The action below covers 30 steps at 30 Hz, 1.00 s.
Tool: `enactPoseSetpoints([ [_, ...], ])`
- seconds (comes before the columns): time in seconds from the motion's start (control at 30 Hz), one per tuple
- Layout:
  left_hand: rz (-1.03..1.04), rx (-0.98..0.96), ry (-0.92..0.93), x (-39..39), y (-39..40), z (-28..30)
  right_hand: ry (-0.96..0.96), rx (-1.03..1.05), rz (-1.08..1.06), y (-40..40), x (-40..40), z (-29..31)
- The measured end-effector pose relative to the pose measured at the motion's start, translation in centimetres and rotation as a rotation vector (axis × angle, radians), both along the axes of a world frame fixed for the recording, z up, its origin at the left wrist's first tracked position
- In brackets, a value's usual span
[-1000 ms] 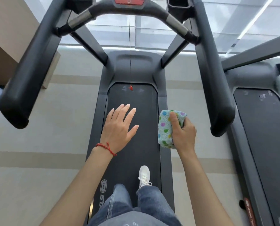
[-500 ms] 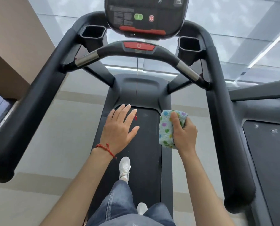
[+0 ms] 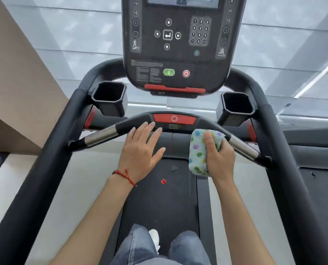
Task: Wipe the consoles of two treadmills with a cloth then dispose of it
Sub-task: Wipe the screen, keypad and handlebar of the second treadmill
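One view only, from the camera on my head. It looks forward and steeply down from where I stand on the treadmill belt (image 3: 159, 203). The console (image 3: 178, 44) sits close, filling the top centre, its upper edge cut off. Below the console the curved crossbar (image 3: 132, 125) spans mid-frame. Either side of the console, the cup holders (image 3: 109, 96) show their open mouths. Nearest the lens, below the console, my forearms enter from the bottom edge; my left hand (image 3: 140, 152) and right hand (image 3: 218, 155) sit at crossbar level. Wide-angle bend: side rails (image 3: 44, 169) splay outward. Right of the console, part of a second treadmill (image 3: 318, 188) shows.
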<state>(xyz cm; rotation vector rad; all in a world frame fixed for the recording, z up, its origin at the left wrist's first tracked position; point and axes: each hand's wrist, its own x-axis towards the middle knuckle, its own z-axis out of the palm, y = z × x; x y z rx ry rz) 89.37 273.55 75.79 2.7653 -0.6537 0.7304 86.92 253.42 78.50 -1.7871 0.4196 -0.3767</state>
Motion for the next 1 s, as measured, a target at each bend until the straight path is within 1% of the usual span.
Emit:
enactPoseSetpoints([
  [0.17, 0.006, 0.016, -0.029, 6.3, -0.5, 1.2, -0.066, -0.004, 0.014, -1.1, 6.2, 1.3],
  [0.33, 0.032, -0.033, -0.088, 12.8, -1.9, 2.2, -0.122, -0.064, 0.021, -2.9, 12.9, 1.9],
  [0.57, 0.088, -0.019, -0.099, 20.6, -3.9, 4.7, -0.188, -0.07, 0.07, -4.6, 22.0, 4.6],
  [0.77, 0.138, -0.039, -0.124, 25.8, -3.5, 7.1, -0.234, -0.081, 0.104, -4.5, 28.7, 7.4],
  [1.0, 0.119, -0.042, -0.159, 31.8, -2.0, 9.6, -0.322, -0.157, 0.052, -3.5, 34.5, 10.9],
])
